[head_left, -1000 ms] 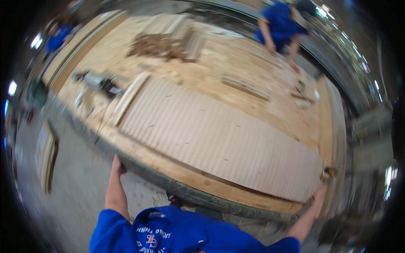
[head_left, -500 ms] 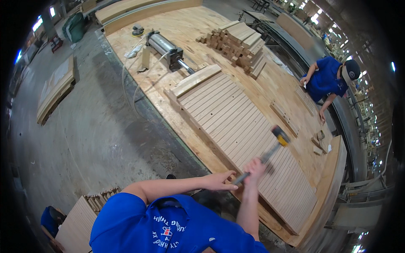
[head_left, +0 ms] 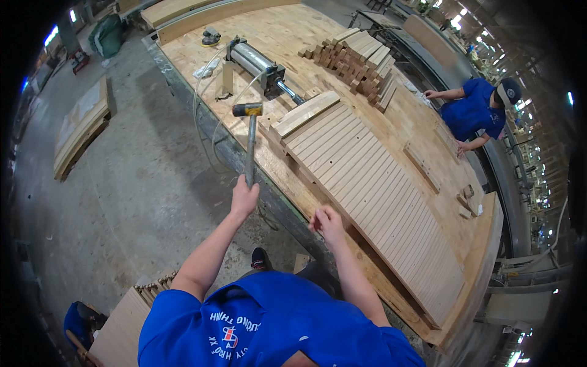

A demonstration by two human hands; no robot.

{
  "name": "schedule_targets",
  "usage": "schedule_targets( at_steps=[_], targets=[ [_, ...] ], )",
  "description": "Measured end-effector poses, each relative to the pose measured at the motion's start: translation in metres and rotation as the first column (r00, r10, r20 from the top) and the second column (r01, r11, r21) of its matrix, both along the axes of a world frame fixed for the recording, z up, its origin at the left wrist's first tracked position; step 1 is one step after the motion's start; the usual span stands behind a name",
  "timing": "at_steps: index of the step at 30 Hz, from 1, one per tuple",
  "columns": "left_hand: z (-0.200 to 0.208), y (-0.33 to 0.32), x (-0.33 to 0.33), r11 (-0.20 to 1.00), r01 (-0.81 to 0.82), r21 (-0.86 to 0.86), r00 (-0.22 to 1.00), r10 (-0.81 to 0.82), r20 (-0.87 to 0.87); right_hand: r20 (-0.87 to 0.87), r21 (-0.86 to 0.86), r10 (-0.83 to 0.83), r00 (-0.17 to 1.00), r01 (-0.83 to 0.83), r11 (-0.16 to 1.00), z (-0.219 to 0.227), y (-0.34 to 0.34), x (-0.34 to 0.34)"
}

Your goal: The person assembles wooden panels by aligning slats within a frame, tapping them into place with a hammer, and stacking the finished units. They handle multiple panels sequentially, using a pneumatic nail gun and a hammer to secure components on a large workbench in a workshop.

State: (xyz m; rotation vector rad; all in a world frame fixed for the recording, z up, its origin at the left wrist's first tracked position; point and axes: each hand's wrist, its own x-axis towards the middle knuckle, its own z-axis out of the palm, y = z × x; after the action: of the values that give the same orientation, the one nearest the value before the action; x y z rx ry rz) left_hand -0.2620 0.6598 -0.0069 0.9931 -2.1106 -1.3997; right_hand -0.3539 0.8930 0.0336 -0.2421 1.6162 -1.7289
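Observation:
My left hand (head_left: 244, 197) grips the lower end of a mallet (head_left: 251, 147), held up over the table's near edge. Its black and yellow head points away from me, close to the end of a slatted wooden panel (head_left: 379, 202). My right hand (head_left: 329, 224) hovers beside the panel's near long edge, fingers loosely curled and apart, with nothing visible in them. A wooden bar (head_left: 304, 114) lies across the panel's far left end. Against that bar rests the rod of a metal cylinder (head_left: 252, 63).
Stacked wood strips (head_left: 358, 67) lie on the wooden worktable (head_left: 287, 27). A loose slat (head_left: 422, 167) and small blocks (head_left: 469, 202) are beyond the panel. A co-worker (head_left: 477, 113) stands across the table. Hoses (head_left: 197, 116) droop over the left edge; boards (head_left: 82, 131) lie on the floor.
The mallet has passed from my right hand to my left and swung from above the panel to the left. My right hand has let go and drawn back to the panel's near edge.

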Motion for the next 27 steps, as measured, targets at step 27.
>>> schedule_targets(
  at_steps=[27],
  targets=[
    [0.030,0.238,-0.163,0.288,0.579,-0.763,0.545,-0.832,0.099,-0.058,0.217,-0.590,0.805,0.587,0.780,-0.081,0.315,0.059]
  ],
)
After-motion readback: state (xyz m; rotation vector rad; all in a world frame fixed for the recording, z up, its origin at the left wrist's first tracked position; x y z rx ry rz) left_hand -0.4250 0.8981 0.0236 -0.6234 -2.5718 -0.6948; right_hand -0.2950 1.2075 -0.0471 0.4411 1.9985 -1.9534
